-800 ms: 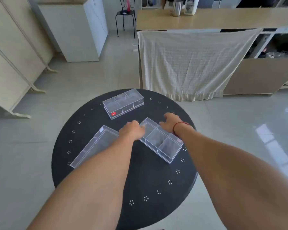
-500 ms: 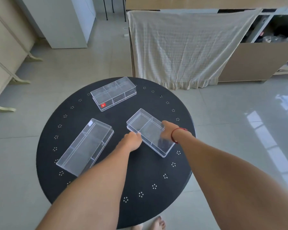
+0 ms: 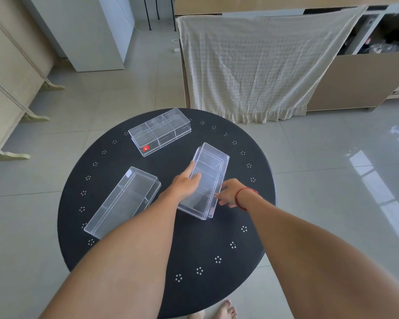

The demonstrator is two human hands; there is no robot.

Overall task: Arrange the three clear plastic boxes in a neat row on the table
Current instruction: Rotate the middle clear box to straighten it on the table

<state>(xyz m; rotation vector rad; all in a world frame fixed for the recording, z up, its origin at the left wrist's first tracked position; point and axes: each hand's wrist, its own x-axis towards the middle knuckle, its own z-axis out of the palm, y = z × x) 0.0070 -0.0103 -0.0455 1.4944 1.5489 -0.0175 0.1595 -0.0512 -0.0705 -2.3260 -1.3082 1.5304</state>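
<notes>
Three clear plastic boxes lie on a round black table [image 3: 217, 238]. The middle box [image 3: 209, 173] now points almost straight away from me; my left hand [image 3: 186, 181] presses flat on its left side and my right hand [image 3: 228, 194], with a red string at the wrist, grips its near right corner. A second box [image 3: 124, 201] lies slanted at the left, untouched. The third box [image 3: 159, 131], with a red sticker, sits at the far side, angled across.
A cream cloth [image 3: 258, 65] hangs over a low wooden unit behind the table. White cabinets [image 3: 83, 31] stand at the far left. Grey tiled floor surrounds the table. My bare toes [image 3: 226, 311] show under the near edge.
Both hands have turned the middle box clockwise, from slanting to the right to lying nearly lengthwise away from me. The other two boxes stayed put. The view tilted down.
</notes>
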